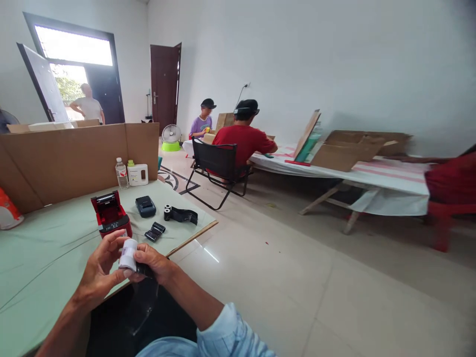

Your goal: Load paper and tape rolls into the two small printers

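Note:
A small white paper roll sits between my two hands above the table's near edge. My left hand closes around its left side with thumb and fingers. With the thumb pressed on the roll's right side, my right hand grips it too. A dark, glossy strip of film hangs below my right hand over my lap; its upper end is partly hidden. Just beyond my hands stands a red label printer with its lid up. Right of it lie a dark blue-grey device, a short black strip and a black ribbon roll.
The table has a tall cardboard panel at its back. Before it stand a clear bottle and a white jug. A person in red sits in a folding chair at a long table with cardboard on it.

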Motion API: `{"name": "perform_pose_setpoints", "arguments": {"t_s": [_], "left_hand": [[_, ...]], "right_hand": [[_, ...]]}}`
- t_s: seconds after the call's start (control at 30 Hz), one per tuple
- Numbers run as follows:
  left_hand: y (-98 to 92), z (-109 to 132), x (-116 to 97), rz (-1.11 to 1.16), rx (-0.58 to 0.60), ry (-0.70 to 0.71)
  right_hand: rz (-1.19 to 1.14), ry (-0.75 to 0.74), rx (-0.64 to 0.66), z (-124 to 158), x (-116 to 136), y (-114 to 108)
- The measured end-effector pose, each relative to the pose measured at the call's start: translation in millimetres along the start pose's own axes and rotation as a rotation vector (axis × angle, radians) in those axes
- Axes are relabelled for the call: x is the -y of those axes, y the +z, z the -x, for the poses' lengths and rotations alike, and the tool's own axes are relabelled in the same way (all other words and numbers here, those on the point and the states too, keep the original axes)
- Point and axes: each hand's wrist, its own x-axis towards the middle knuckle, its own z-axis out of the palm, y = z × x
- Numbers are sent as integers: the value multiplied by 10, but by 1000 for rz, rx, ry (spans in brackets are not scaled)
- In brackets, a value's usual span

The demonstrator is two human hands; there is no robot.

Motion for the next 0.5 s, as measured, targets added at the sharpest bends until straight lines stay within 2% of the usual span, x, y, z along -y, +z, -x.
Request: {"name": "perform_pose_setpoints", "arguments": {"t_s": [0.1,0.17,0.23,0.37,0.4,0.43,0.5], "left_hand": [[-97,-46,-92,-301,120,23],[-151,-83,-149,-430,200,39],[-131,-106,-127,-352,185,21],[24,-134,55,168,-25,-53],[36,-153,70,217,-45,-58],[26,-181,59,174,-21,-63],[-51,-256,-33,-108,92,-44]], "right_hand": [[189,118,-52,24,95,-63],[280,134,-82,27,123,-79],[235,82,-69,5,89,-56],[-59,-91,-2,-53,3,13],[-73,-103,2,-55,23,10],[-42,-85,-2,-52,66,-6],[132,26,-14,-39,195,-64]]}}
